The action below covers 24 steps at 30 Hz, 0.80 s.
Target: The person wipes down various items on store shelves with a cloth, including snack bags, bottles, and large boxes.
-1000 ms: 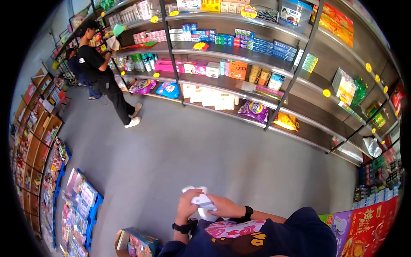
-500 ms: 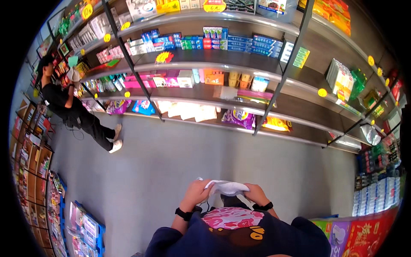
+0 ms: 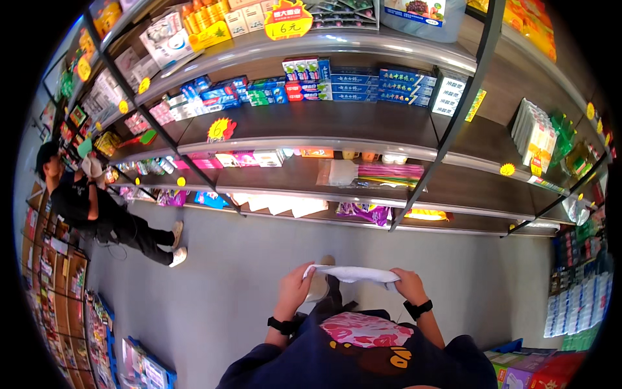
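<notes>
A white cloth (image 3: 355, 274) is stretched out sideways in front of my body, its middle a little bunched. My left hand (image 3: 295, 285) grips one end of it, fingers closed. At the other end, my right hand (image 3: 408, 286) is closed round the cloth too. Black bands circle both wrists. Beneath the cloth, one of my shoes (image 3: 318, 288) shows on the grey floor, partly hidden.
Ahead stands a long shelf unit (image 3: 311, 123) with toothpaste boxes (image 3: 354, 84), packets and yellow price tags. A person in black (image 3: 91, 201) stands at the left, holding something whitish. Bottled-water packs (image 3: 576, 305) are stacked at the right; blue pallets (image 3: 152, 363) lie at lower left.
My hands have moved apart, pulling the cloth wider and straighter. The shelf appears nearer and larger, and a foot now shows ahead of me.
</notes>
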Tool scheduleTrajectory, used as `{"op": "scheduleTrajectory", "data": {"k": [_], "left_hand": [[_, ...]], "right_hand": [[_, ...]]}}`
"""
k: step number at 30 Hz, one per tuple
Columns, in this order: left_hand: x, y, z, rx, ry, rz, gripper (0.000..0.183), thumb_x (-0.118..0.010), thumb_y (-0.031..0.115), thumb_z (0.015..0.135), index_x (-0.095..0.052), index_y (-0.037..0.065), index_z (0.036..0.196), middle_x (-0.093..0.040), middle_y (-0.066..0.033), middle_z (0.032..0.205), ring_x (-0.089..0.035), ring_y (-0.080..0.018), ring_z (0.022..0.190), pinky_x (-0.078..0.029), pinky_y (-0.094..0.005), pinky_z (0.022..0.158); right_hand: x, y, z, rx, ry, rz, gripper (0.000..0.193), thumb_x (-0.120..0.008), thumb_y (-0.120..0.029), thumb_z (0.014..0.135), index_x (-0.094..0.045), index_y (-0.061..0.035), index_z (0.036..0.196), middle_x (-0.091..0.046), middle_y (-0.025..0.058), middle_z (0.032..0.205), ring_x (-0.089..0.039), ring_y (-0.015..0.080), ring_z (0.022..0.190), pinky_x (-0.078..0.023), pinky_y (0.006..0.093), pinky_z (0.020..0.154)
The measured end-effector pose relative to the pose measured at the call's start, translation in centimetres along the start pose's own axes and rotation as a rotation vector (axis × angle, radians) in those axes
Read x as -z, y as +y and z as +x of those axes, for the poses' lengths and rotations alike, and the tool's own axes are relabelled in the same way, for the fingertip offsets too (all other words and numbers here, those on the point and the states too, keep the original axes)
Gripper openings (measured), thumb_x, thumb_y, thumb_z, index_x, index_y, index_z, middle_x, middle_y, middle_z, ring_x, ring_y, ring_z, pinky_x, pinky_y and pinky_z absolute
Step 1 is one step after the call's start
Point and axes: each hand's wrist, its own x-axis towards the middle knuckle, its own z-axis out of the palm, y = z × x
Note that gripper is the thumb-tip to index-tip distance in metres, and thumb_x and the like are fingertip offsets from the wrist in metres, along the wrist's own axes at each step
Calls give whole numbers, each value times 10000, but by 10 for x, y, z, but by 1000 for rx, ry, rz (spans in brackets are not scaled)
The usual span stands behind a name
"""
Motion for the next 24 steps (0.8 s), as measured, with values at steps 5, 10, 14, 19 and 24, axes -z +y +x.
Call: {"op": "scheduleTrajectory", "data": {"k": [5, 10, 14, 19, 24], "left_hand": [[-1, -20, 121, 177, -218, -94, 329, -487, 343, 963, -627, 51, 1025, -645, -185, 777, -647, -350, 756, -500, -395, 639], [8, -7, 252, 54, -211, -116, 320, -494, 318, 962, -621, 36, 1046, -651, -189, 760, -656, -357, 708, -491, -426, 595], [27, 66, 331, -546, 85, -319, 259, -557, 121, 919, -603, 37, 1160, -668, -185, 986, -647, -373, 871, -502, -388, 748], [-8, 86, 389, -531, 32, -426, 257, -546, 156, 935, -613, 24, 1146, -647, -179, 1098, -607, -369, 1022, -461, -364, 890], [-74, 32, 396, 153, -237, -328, 358, -500, 336, 962, -613, 25, 1100, -634, -225, 980, -615, -392, 920, -483, -380, 783]], "right_hand": [[15, -11, 88, -189, 26, 437, 317, -466, -22, 805, -637, -54, 1070, -688, 118, 813, -670, 307, 691, -534, 392, 658], [73, -38, 200, -7, 481, 602, 374, -377, 19, 868, -576, -23, 1182, -637, 103, 1051, -596, 218, 1018, -447, 328, 929], [163, -102, 249, 242, 1126, 501, 355, -426, 2, 907, -518, 4, 1250, -536, 107, 1258, -496, 204, 1160, -371, 325, 1006], [176, -69, 269, 244, 1280, 403, 331, -526, 12, 858, -573, -1, 1185, -591, 115, 1189, -536, 214, 1126, -384, 324, 996], [123, -15, 288, -12, 735, 464, 470, -380, 75, 752, -626, -29, 1138, -630, 69, 815, -545, 82, 579, -459, 228, 544]]}}
